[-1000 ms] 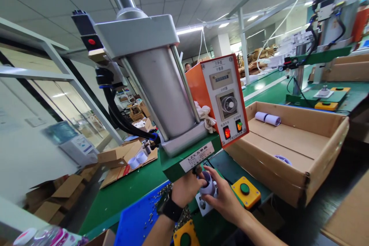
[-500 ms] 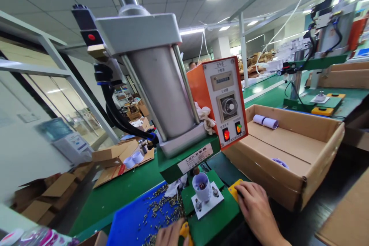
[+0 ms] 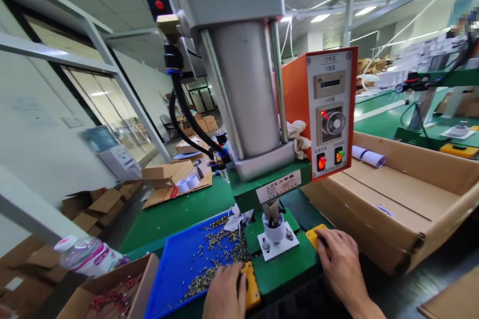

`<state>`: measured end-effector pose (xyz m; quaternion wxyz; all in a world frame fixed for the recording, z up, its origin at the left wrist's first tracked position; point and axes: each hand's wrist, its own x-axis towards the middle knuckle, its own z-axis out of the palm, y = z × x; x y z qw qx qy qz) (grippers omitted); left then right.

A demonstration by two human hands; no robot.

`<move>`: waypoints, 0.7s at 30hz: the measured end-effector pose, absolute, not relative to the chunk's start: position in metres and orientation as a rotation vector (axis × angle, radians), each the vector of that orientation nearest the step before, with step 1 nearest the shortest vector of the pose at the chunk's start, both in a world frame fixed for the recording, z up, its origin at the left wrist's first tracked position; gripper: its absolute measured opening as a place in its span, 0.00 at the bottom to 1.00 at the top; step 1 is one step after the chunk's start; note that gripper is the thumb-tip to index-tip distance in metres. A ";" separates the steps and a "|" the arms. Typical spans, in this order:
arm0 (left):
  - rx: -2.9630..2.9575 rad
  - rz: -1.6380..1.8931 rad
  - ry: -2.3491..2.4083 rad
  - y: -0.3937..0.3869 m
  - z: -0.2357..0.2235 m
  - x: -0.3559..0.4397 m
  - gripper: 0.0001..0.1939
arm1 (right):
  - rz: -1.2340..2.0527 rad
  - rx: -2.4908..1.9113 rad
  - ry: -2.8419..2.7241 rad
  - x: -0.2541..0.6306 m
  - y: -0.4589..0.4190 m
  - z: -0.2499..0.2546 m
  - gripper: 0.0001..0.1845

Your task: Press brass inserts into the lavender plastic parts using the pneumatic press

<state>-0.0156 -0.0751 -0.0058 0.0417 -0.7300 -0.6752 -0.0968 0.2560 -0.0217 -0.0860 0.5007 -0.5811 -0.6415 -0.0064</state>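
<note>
My left hand (image 3: 225, 290) is curled against a yellow button box (image 3: 252, 286) at the front left of the press base. On the right, my right hand (image 3: 342, 262) grips another yellow button box (image 3: 316, 235) with bent fingers. Between them, a pale lilac round plastic part (image 3: 274, 230) stands upright on a white fixture plate (image 3: 281, 245) fixed with bolts. The ram tool (image 3: 273, 208) of the pneumatic press (image 3: 247, 89) reaches down into its opening. The part's inside is mostly hidden.
A blue tray (image 3: 170, 269) of small metal pieces lies left of the press. Beside it are a carton of reddish parts (image 3: 116, 299) and a bottle (image 3: 90, 257). An orange control box (image 3: 318, 109) overhangs a large carton (image 3: 396, 184) with lilac rolls.
The press tool has come down into the lilac part, and a red lamp on the timer is lit. My view has shifted left and down. Both hands stay at the button boxes.
</note>
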 end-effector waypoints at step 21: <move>-2.312 -0.083 -2.348 -0.001 0.004 -0.017 0.09 | 0.951 -0.795 -1.504 0.195 0.003 -0.009 0.40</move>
